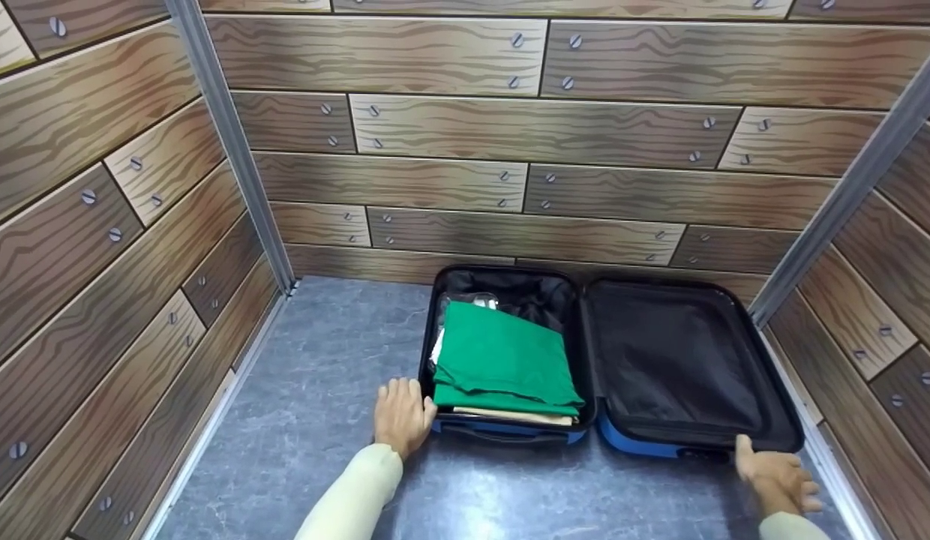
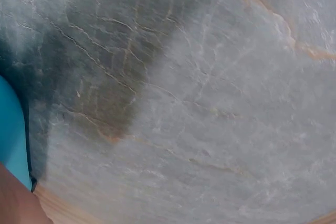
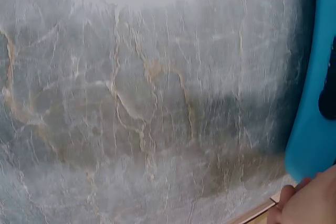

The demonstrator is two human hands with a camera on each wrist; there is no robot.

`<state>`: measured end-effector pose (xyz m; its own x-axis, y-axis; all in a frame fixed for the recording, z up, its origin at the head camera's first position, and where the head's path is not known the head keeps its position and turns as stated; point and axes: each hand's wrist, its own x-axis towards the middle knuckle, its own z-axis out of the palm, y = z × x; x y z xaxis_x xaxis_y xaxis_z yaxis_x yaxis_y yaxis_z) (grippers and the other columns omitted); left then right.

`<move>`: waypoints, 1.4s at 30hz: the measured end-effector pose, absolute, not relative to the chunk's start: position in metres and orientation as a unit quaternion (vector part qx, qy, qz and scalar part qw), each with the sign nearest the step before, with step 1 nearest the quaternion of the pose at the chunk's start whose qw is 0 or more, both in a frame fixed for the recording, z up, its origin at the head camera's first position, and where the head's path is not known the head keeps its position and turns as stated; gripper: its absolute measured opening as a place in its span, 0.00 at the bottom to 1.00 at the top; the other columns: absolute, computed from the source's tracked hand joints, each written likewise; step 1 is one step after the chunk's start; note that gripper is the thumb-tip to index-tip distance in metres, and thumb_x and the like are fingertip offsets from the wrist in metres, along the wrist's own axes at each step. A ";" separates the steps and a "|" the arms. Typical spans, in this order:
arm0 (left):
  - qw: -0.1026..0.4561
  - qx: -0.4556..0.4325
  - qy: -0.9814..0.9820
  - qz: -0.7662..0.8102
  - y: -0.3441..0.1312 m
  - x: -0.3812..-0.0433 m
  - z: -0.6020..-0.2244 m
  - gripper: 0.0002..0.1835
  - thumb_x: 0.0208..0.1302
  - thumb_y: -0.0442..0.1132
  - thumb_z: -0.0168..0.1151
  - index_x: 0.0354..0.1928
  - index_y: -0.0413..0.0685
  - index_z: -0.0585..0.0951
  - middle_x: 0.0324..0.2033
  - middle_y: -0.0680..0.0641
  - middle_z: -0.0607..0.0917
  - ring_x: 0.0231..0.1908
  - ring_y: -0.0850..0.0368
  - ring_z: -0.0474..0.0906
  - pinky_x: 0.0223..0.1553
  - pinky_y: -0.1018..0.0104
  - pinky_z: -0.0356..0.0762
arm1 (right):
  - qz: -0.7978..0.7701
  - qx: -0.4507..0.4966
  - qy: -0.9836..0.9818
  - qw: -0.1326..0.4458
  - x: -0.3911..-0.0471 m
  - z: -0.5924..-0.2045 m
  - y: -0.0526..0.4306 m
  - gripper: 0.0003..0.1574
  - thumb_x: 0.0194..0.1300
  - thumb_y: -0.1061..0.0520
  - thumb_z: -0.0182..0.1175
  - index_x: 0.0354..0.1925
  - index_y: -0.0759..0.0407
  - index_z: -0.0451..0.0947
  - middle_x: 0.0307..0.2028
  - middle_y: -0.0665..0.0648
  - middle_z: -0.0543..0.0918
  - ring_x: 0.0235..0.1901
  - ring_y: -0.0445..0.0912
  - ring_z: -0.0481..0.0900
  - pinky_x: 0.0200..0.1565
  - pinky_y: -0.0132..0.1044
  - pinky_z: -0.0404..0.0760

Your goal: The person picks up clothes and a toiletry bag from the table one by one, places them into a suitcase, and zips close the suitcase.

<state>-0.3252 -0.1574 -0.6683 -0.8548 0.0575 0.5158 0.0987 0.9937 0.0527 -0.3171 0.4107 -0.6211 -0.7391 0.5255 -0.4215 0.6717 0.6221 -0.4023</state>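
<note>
Head view: the case lies open between the hands, its lid toward the right hand, folded green cloth in the half beside the left hand. Both hands look unclenched, fingers loosely extended, at the near outer corners. Steadying the case seems the step in hand; light, even pressure from both sides should suit, keeping the cloth flat.

Left wrist view: the blue shell is right beside that hand.

Right wrist view: fingers are at the shell's corner; how firmly they press, I cannot tell.
</note>
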 end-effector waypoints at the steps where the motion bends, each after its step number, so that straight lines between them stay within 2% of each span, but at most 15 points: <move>1: 0.270 -0.037 -0.962 -0.037 -0.157 -0.325 -0.667 0.15 0.63 0.49 0.50 0.31 0.43 0.72 0.30 0.41 0.76 0.35 0.43 0.71 0.40 0.53 0.65 | -0.283 0.338 0.887 0.135 -0.317 -0.620 0.413 0.73 0.65 0.21 0.26 0.67 0.89 0.34 0.65 0.92 0.43 0.67 0.83 0.40 0.65 0.75 0.43; 4: 0.276 -0.031 -0.960 -0.031 -0.154 -0.327 -0.666 0.15 0.64 0.49 0.50 0.31 0.43 0.72 0.30 0.42 0.76 0.36 0.44 0.71 0.40 0.53 0.66 | -0.312 0.343 0.878 0.120 -0.314 -0.619 0.414 0.71 0.66 0.23 0.30 0.66 0.90 0.36 0.63 0.91 0.47 0.65 0.82 0.45 0.64 0.74 0.46; 9: 0.276 -0.027 -0.960 -0.032 -0.151 -0.324 -0.668 0.14 0.64 0.48 0.49 0.31 0.43 0.72 0.29 0.42 0.75 0.35 0.44 0.71 0.38 0.53 0.66 | -0.332 0.345 0.876 0.056 -0.313 -0.612 0.410 0.66 0.68 0.27 0.35 0.66 0.90 0.40 0.62 0.88 0.52 0.64 0.78 0.50 0.63 0.69 0.53; 13: 0.287 -0.023 -0.957 -0.038 -0.150 -0.321 -0.671 0.14 0.63 0.47 0.51 0.28 0.44 0.71 0.27 0.42 0.75 0.32 0.44 0.71 0.36 0.53 0.66 | -0.325 0.346 0.880 -0.002 -0.317 -0.600 0.404 0.65 0.68 0.29 0.38 0.68 0.88 0.38 0.65 0.89 0.49 0.66 0.79 0.49 0.62 0.69 0.55; 18: 0.284 -0.024 -0.957 -0.048 -0.152 -0.319 -0.671 0.14 0.63 0.47 0.50 0.27 0.43 0.71 0.27 0.41 0.75 0.32 0.42 0.71 0.36 0.52 0.67 | -0.323 0.340 0.876 -0.111 -0.321 -0.586 0.397 0.60 0.68 0.34 0.46 0.68 0.85 0.42 0.65 0.89 0.48 0.66 0.79 0.48 0.62 0.72 0.52; 22: 0.268 -0.025 -0.962 -0.053 -0.154 -0.319 -0.669 0.14 0.64 0.46 0.50 0.28 0.42 0.71 0.28 0.40 0.75 0.33 0.42 0.71 0.38 0.51 0.68 | -0.307 0.309 0.874 -0.214 -0.323 -0.574 0.390 0.51 0.65 0.40 0.55 0.62 0.83 0.52 0.60 0.85 0.54 0.62 0.78 0.53 0.58 0.72 0.53; 25: 0.254 -0.024 -0.965 -0.054 -0.155 -0.318 -0.668 0.14 0.64 0.46 0.50 0.29 0.42 0.71 0.28 0.40 0.76 0.34 0.42 0.72 0.38 0.51 0.68 | -0.300 0.281 0.871 -0.270 -0.326 -0.563 0.382 0.46 0.62 0.43 0.61 0.57 0.79 0.57 0.58 0.82 0.56 0.59 0.76 0.55 0.57 0.70 0.54; 28: 0.252 -0.027 -0.966 -0.058 -0.156 -0.318 -0.667 0.14 0.64 0.46 0.51 0.29 0.42 0.71 0.28 0.40 0.76 0.34 0.41 0.72 0.38 0.51 0.68 | -0.293 0.255 0.870 -0.303 -0.329 -0.548 0.375 0.45 0.59 0.44 0.64 0.55 0.78 0.60 0.58 0.78 0.57 0.59 0.74 0.56 0.56 0.68 0.55; 31: 0.256 -0.032 -0.964 -0.061 -0.156 -0.319 -0.667 0.14 0.64 0.46 0.51 0.29 0.42 0.71 0.28 0.40 0.76 0.34 0.41 0.72 0.38 0.51 0.68 | -0.275 0.224 0.878 -0.321 -0.332 -0.528 0.366 0.45 0.57 0.45 0.66 0.55 0.79 0.61 0.56 0.78 0.58 0.58 0.72 0.57 0.54 0.67 0.61; 34: 0.254 -0.034 -0.965 -0.062 -0.156 -0.320 -0.666 0.14 0.64 0.46 0.50 0.28 0.42 0.71 0.27 0.40 0.76 0.34 0.41 0.72 0.37 0.51 0.68 | -0.248 0.184 0.888 -0.340 -0.335 -0.509 0.357 0.47 0.55 0.45 0.66 0.55 0.81 0.61 0.54 0.78 0.59 0.55 0.72 0.59 0.47 0.66 0.68; 38: 0.250 -0.032 -0.965 -0.064 -0.157 -0.320 -0.665 0.15 0.64 0.46 0.50 0.28 0.41 0.71 0.27 0.40 0.76 0.33 0.41 0.72 0.37 0.51 0.69 | -0.213 0.125 0.894 -0.373 -0.338 -0.491 0.345 0.46 0.52 0.46 0.66 0.52 0.82 0.63 0.52 0.80 0.60 0.52 0.73 0.60 0.43 0.64 0.68; 42: 0.259 -0.034 -0.963 -0.069 -0.156 -0.317 -0.666 0.14 0.63 0.46 0.51 0.28 0.41 0.72 0.27 0.39 0.77 0.33 0.40 0.73 0.37 0.50 0.69 | -0.189 0.080 0.890 -0.408 -0.339 -0.482 0.333 0.39 0.50 0.48 0.65 0.45 0.78 0.64 0.49 0.78 0.62 0.49 0.72 0.61 0.42 0.63 0.68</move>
<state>-0.3170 -0.1564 -0.6658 -0.8637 0.0292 0.5032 0.1003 0.9883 0.1147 -0.3386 0.3329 -0.4823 -0.6552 0.2959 0.6951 -0.0129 0.9156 -0.4019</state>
